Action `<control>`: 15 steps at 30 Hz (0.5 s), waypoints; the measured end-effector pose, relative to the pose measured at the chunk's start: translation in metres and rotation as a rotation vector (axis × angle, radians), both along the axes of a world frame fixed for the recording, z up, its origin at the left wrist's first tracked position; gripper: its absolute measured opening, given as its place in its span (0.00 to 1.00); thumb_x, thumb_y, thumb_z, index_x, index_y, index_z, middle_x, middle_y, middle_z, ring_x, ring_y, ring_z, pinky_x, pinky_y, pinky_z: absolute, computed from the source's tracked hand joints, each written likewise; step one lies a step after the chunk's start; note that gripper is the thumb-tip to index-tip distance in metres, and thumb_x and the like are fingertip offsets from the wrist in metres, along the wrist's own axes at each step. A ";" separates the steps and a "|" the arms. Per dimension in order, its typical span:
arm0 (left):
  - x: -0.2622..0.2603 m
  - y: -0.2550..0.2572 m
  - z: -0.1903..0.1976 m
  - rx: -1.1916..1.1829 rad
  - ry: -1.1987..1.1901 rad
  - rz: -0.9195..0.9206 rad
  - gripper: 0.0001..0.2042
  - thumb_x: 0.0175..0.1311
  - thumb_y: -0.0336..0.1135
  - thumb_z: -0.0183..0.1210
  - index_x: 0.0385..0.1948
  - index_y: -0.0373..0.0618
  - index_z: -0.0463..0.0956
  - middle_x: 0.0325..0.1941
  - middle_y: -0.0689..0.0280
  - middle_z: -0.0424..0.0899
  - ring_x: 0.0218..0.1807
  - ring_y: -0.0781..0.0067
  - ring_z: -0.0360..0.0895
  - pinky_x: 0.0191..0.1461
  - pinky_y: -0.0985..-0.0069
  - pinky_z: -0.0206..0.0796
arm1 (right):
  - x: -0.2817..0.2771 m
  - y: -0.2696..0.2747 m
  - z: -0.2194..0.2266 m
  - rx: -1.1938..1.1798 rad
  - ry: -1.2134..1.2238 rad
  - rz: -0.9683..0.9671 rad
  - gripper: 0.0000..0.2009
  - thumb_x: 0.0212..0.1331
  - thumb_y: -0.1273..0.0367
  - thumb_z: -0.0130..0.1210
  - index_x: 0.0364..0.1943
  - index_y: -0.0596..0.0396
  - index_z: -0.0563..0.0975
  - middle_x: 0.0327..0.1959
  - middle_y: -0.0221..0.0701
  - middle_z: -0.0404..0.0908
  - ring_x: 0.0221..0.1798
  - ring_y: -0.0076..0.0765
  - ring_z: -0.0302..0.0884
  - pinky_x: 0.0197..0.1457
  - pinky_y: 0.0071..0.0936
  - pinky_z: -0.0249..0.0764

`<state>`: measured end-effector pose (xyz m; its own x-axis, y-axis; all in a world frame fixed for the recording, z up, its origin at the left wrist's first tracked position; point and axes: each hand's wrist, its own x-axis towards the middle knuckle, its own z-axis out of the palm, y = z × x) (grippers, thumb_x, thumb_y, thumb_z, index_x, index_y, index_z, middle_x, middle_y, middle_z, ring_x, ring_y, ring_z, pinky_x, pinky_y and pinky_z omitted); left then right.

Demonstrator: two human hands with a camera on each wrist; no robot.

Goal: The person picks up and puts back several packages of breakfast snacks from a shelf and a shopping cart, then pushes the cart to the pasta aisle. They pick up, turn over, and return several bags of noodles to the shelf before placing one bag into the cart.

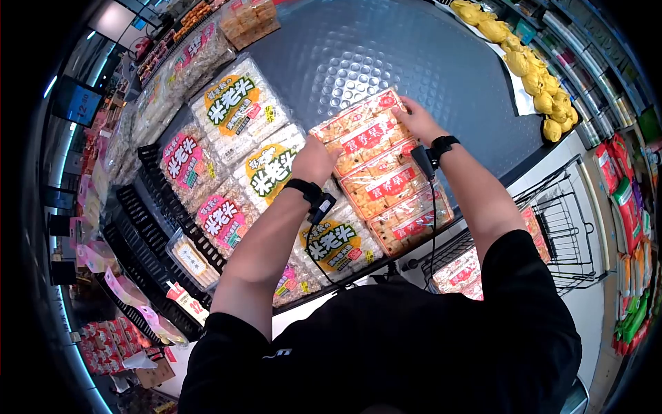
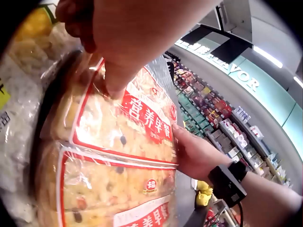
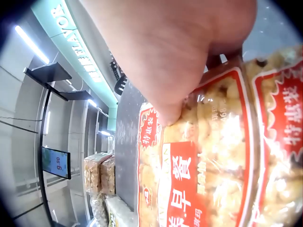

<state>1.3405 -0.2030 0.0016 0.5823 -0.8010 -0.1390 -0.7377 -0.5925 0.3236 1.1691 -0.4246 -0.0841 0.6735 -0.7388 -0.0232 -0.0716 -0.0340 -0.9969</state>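
A clear-wrapped pack of sachima (image 1: 370,140) with a red and white label lies in a row of like packs at the front of the dark display table. My left hand (image 1: 316,163) grips its left end, thumb pressed on the top wrap, as the left wrist view shows. At the opposite end, my right hand (image 1: 422,124) holds the same pack, thumb (image 3: 168,111) on top; its other fingers are mostly hidden. Another sachima pack (image 1: 389,185) sits directly on the near side. White puffed-rice bags (image 1: 269,172) with yellow labels lie beside my left hand.
Pink-labelled bags (image 1: 185,159) and black crates (image 1: 148,238) stand to the left. A wire shopping cart (image 1: 576,221) with more packs is at the lower right. Yellow wrapped bundles (image 1: 527,72) line the table's far right edge. Dark cables hang from both wrists.
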 end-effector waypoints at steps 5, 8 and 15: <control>-0.002 0.012 0.015 0.070 -0.114 -0.041 0.35 0.57 0.55 0.61 0.50 0.27 0.63 0.36 0.50 0.83 0.39 0.51 0.82 0.39 0.63 0.73 | -0.005 0.018 0.035 -0.168 0.324 0.044 0.29 0.63 0.56 0.52 0.64 0.58 0.64 0.47 0.38 0.80 0.46 0.33 0.78 0.50 0.28 0.72; -0.013 0.018 0.016 0.099 -0.165 0.003 0.37 0.57 0.55 0.61 0.54 0.27 0.59 0.35 0.50 0.83 0.38 0.51 0.82 0.37 0.63 0.73 | -0.014 0.031 0.045 -0.110 0.299 0.021 0.31 0.64 0.54 0.50 0.66 0.57 0.60 0.48 0.40 0.79 0.47 0.36 0.78 0.52 0.31 0.72; -0.056 0.059 0.034 -0.196 -0.012 -0.142 0.35 0.60 0.54 0.58 0.57 0.34 0.57 0.31 0.45 0.82 0.35 0.45 0.81 0.36 0.57 0.72 | -0.098 0.067 0.037 -0.146 0.045 -0.336 0.28 0.68 0.54 0.45 0.66 0.54 0.60 0.52 0.35 0.76 0.53 0.29 0.73 0.54 0.28 0.69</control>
<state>1.2843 -0.1442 0.0356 0.4629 -0.8858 0.0330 -0.8134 -0.4097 0.4130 1.0713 -0.3580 -0.0471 0.3936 -0.9163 0.0742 -0.1469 -0.1424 -0.9788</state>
